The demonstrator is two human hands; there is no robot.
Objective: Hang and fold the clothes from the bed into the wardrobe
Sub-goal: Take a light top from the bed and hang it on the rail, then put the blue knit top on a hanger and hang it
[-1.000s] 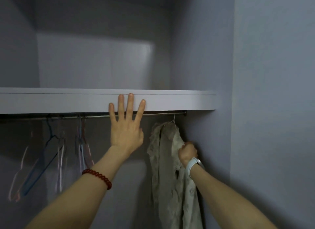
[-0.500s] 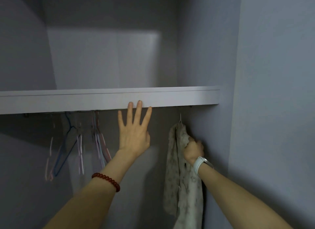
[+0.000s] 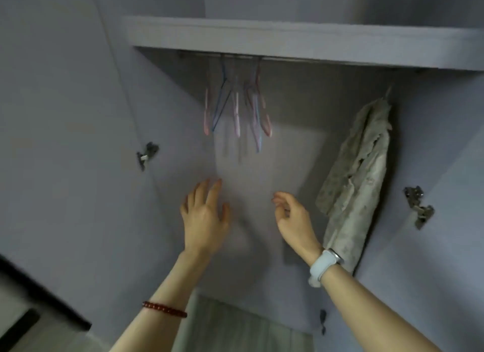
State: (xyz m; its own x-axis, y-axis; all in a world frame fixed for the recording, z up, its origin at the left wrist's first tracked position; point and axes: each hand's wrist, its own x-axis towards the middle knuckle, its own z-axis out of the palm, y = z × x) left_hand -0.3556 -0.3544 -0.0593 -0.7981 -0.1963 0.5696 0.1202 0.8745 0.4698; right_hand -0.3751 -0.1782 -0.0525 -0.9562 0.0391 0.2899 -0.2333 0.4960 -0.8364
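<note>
A pale patterned garment [image 3: 358, 178] hangs on a hanger from the rail at the wardrobe's right end, close to the side wall. Several empty pink and blue hangers [image 3: 235, 110] dangle from the rail [image 3: 288, 58] further left. My left hand [image 3: 205, 216] floats in the middle of the wardrobe opening with its fingers spread and holds nothing. My right hand [image 3: 294, 219] hovers beside it, fingers loosely curled and empty, a short way left of the hung garment and not touching it.
A grey shelf [image 3: 301, 41] runs above the rail. Open wardrobe doors stand on both sides, with metal hinges at the left [image 3: 147, 153] and right [image 3: 419, 207]. A dark-edged surface [image 3: 39, 291] shows at the bottom left.
My right hand has let go of the hung garment and moved left. My left hand has dropped from the shelf edge. The view has pulled back and tilted down.
</note>
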